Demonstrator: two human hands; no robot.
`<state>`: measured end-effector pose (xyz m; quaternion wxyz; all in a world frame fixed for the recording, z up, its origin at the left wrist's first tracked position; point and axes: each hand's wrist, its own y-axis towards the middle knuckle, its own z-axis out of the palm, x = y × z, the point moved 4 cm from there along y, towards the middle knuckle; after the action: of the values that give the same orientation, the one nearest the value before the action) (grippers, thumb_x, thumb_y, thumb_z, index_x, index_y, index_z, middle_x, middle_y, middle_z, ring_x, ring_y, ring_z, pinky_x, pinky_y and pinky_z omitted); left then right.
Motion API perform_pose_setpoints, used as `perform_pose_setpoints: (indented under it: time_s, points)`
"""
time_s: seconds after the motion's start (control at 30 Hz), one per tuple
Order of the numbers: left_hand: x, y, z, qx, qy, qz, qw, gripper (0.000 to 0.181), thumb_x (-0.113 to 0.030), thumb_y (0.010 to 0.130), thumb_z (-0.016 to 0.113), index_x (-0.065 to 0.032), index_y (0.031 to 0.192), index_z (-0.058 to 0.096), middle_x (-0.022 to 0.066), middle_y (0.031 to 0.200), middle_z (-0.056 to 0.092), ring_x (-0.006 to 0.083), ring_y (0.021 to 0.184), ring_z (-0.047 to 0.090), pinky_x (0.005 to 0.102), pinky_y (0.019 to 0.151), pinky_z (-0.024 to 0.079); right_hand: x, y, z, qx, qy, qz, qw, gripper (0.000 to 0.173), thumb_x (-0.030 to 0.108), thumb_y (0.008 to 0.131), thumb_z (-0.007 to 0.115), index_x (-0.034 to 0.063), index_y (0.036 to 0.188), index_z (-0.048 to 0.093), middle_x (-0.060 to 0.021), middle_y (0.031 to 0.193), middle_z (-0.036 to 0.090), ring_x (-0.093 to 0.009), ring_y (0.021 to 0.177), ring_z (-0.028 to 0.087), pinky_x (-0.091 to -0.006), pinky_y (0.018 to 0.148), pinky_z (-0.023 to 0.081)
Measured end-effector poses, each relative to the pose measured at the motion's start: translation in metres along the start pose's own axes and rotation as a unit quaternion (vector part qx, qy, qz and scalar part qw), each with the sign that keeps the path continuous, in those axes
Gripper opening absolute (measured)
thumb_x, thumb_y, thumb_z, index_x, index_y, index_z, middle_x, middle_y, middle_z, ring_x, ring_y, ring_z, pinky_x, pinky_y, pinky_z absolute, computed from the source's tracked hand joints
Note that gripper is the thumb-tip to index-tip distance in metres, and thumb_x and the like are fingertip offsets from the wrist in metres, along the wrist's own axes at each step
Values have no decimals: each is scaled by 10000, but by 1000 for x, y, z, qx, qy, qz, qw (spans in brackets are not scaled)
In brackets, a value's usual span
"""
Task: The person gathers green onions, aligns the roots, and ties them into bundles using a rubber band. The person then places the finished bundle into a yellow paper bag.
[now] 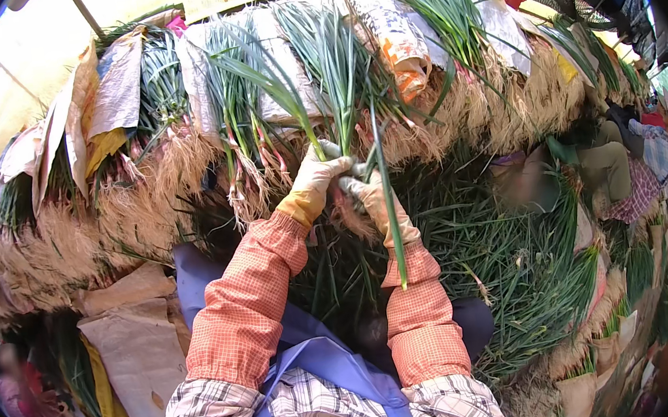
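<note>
My left hand (319,170), in a pale work glove with a yellow cuff, closes around a small bunch of spring onions (342,101). Their green leaves point up and away, and one stalk splays out to the left. Close beside it, my right hand (370,195), also gloved, grips the bunch low down near the roots (351,210). A long bent leaf (392,220) hangs over my right wrist. The fingers partly hide the onion bases. Directly behind the hands, bundled spring onions (238,108) lie on the pile with their roots towards me.
Sacking sheets (289,73) lie between bundles along the heaped row. Loose green leaves (500,276) cover the ground at right. A brown sheet (135,351) lies at left. Another person's leg (610,161) shows at right, and a blurred person (20,388) at lower left.
</note>
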<state>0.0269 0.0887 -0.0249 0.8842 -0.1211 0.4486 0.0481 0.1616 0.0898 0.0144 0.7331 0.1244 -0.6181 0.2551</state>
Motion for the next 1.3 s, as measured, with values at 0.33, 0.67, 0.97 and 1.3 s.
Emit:
perform_pose_setpoints:
  time_s: [0.33,0.67,0.97,1.3]
  points:
    - [59,-24,2,-118,206,49,970,418,-36,728,782,-91,977,452,16,805,531,105,670,538,251,560,474,-44,50,-37,-161,-329,-41,929,214,196,884,615,5,980,594,-102,738,636,-195,626,601,-331,570,473]
    - [58,-56,3,-68,-9,29,997,303,88,811,627,-58,986,428,40,830,527,123,683,577,263,596,524,-48,23,-23,-94,61,101,988,265,302,932,577,49,991,631,-18,774,631,-118,613,592,-240,542,486]
    - [69,-55,-1,-117,41,77,989,283,57,812,628,-65,996,450,29,816,517,128,602,531,280,516,490,-92,24,-24,-123,475,-38,870,348,182,948,498,-73,1177,562,17,643,487,-94,557,452,-259,545,422]
    - [47,-91,10,150,-277,-167,934,175,-151,857,651,-61,880,503,29,631,484,124,474,458,255,415,373,-25,3,0,-38,189,68,979,350,305,964,509,7,1097,635,-40,780,681,-36,450,405,-182,393,316]
